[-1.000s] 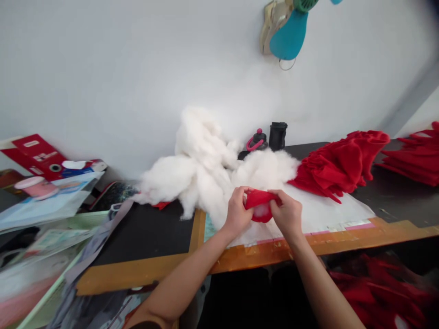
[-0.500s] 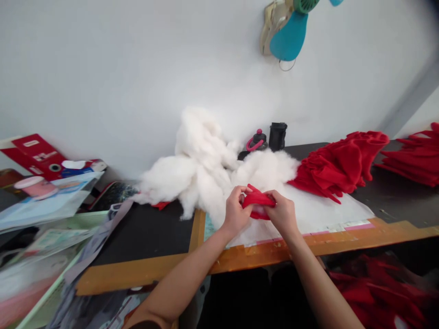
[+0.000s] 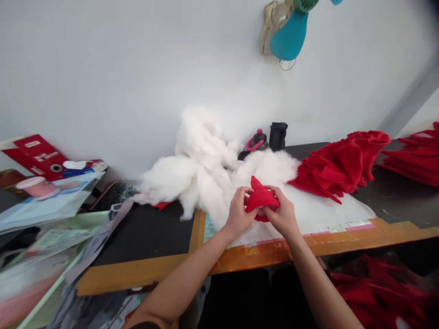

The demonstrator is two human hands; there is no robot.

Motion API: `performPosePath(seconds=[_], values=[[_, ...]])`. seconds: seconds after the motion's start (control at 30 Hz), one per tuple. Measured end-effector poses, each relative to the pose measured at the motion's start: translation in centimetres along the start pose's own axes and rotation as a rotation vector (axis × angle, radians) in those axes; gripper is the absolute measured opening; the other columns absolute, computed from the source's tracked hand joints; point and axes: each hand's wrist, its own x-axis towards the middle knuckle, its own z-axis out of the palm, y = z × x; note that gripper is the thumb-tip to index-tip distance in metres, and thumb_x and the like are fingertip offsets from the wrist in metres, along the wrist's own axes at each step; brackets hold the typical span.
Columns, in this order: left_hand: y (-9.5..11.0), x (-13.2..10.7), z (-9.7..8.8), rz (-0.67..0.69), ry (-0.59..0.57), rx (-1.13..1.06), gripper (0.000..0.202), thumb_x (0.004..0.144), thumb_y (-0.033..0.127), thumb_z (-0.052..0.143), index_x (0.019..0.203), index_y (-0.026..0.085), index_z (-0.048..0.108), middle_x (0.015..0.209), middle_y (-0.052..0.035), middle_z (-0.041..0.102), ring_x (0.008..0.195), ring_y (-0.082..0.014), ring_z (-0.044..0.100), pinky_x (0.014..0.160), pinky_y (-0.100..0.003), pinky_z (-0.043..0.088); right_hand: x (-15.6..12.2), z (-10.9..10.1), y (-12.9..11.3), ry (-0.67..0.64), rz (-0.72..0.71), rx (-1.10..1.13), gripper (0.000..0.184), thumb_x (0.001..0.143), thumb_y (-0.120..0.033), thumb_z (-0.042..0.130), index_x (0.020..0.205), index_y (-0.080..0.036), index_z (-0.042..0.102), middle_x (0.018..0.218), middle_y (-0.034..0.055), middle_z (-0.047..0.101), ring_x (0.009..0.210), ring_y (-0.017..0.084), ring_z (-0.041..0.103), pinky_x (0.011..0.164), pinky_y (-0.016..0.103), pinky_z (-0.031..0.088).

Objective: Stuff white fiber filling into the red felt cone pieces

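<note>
A dark worktable (image 3: 147,233) with an orange-brown front edge is standing against a pale wall. On it, a large heap of white fibre (image 3: 202,151) is lying in soft, loose tufts. A white sheet (image 3: 318,214) is covering part of the tabletop, and a bundle of red cloth (image 3: 343,164) is resting partly on it, its many folds bunching together. The left hand (image 3: 240,212) is gripping one side of a red cloth piece (image 3: 262,197), fingers and thumb clamping on the fabric; the right hand (image 3: 284,214) is pinching the opposite side the same way. The piece is sitting between both hands, above the sheet and in front of the fibre. It is showing a bright, even red, its smooth upper fold bulging into a rounded dome. Above that fold, a narrow tip (image 3: 254,182) is poking up. Below, a lower red lip is curving around a gap. Inside the gap, a little white filling (image 3: 261,213) is peeking out; the thumbs are partly hiding it.
</note>
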Motion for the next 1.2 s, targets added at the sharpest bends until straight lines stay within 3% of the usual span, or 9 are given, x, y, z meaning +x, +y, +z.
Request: performPosePath(seconds=[0.17, 0.33, 0.5, 0.63, 0.8, 0.93, 1.0, 1.1, 1.2], values=[[-0.2, -0.3, 0.3, 0.181, 0.022, 0.067, 0.031, 0.071, 0.006, 0.058, 0.098, 0.020, 0.051, 0.096, -0.0039, 0.056, 0.081, -0.0160, 0.056, 0.071, -0.027, 0.046, -0.4, 0.5, 0.1, 0.058, 0.104, -0.130, 0.040, 0.068, -0.022, 0.055, 0.107, -0.022, 0.062, 0.081, 0.0024, 0.072, 0.069, 0.022, 0.065, 0.062, 0.028, 0.047], [-0.3, 0.0, -0.1, 0.206, 0.173, 0.119, 0.029, 0.070, 0.002, 0.051, 0.093, 0.020, 0.051, 0.090, -0.0026, 0.053, 0.079, -0.0158, 0.053, 0.070, -0.027, 0.044, -0.3, 0.8, 0.4, 0.090, 0.087, -0.095, 0.046, 0.064, -0.015, 0.049, 0.108, -0.019, 0.063, 0.083, 0.0042, 0.072, 0.072, 0.023, 0.065, 0.064, 0.029, 0.046], [-0.3, 0.2, -0.4, 0.274, 0.192, 0.126, 0.033, 0.066, 0.006, 0.060, 0.094, 0.020, 0.049, 0.093, -0.0034, 0.051, 0.084, -0.0179, 0.052, 0.074, -0.029, 0.045, -0.2, 0.4, -0.1, -0.058, 0.042, 0.368, 0.065, 0.063, -0.015, 0.056, 0.127, -0.022, 0.053, 0.111, 0.0057, 0.067, 0.092, 0.025, 0.062, 0.076, 0.033, 0.049], [-0.3, 0.1, -0.3, 0.340, 0.132, 0.146, 0.039, 0.069, 0.006, 0.057, 0.103, 0.020, 0.047, 0.102, -0.0066, 0.051, 0.096, -0.0214, 0.052, 0.080, -0.033, 0.047, -0.3, -0.2, -0.9, -0.240, 0.220, 0.894, 0.073, 0.070, -0.032, 0.063, 0.139, -0.027, 0.040, 0.116, 0.0054, 0.064, 0.084, 0.023, 0.063, 0.068, 0.033, 0.051], [-0.1, -0.2, -0.1, 0.382, -0.015, 0.240, 0.052, 0.065, 0.004, 0.055, 0.114, 0.020, 0.046, 0.116, -0.0115, 0.049, 0.108, -0.0261, 0.051, 0.090, -0.041, 0.047, 0.0, -0.7, -0.9, -0.170, 0.360, 1.189, 0.060, 0.081, -0.061, 0.051, 0.128, -0.024, 0.054, 0.121, 0.0096, 0.063, 0.100, 0.028, 0.063, 0.074, 0.038, 0.054], [0.0, -0.4, 0.0, 0.406, -0.036, 0.270, 0.051, 0.066, 0.006, 0.055, 0.114, 0.019, 0.048, 0.120, -0.0129, 0.048, 0.113, -0.0276, 0.050, 0.094, -0.043, 0.046, 0.3, -0.4, -0.7, -0.096, 0.440, 1.094, 0.053, 0.072, -0.044, 0.075, 0.119, -0.024, 0.060, 0.102, 0.0056, 0.070, 0.086, 0.021, 0.066, 0.075, 0.031, 0.053], [0.0, -0.5, 0.0, 0.388, 0.033, 0.279, 0.040, 0.069, 0.010, 0.058, 0.107, 0.018, 0.050, 0.111, -0.0119, 0.052, 0.105, -0.0259, 0.053, 0.085, -0.039, 0.049, 0.4, -0.2, -0.8, -0.050, 0.451, 1.043, 0.056, 0.068, -0.033, 0.081, 0.118, -0.023, 0.061, 0.095, 0.0042, 0.071, 0.081, 0.018, 0.066, 0.073, 0.028, 0.053], [-0.1, -0.6, 0.1, 0.373, 0.179, 0.328, 0.013, 0.075, 0.014, 0.061, 0.078, 0.019, 0.049, 0.076, -0.0028, 0.052, 0.073, -0.0178, 0.054, 0.065, -0.030, 0.047, 0.8, 0.0, -1.1, 0.065, 0.464, 1.039, 0.049, 0.068, -0.036, 0.081, 0.111, -0.020, 0.064, 0.089, 0.0042, 0.071, 0.074, 0.016, 0.066, 0.068, 0.027, 0.054], [0.0, -0.9, 0.3, 0.492, 0.113, 0.354, 0.018, 0.082, 0.017, 0.060, 0.068, 0.019, 0.049, 0.064, -0.0004, 0.053, 0.062, -0.0150, 0.054, 0.060, -0.028, 0.046, 1.3, 0.0, -1.2, 0.192, 0.495, 1.061, 0.039, 0.068, -0.040, 0.080, 0.096, -0.018, 0.065, 0.083, 0.0042, 0.070, 0.071, 0.016, 0.066, 0.065, 0.028, 0.054]])
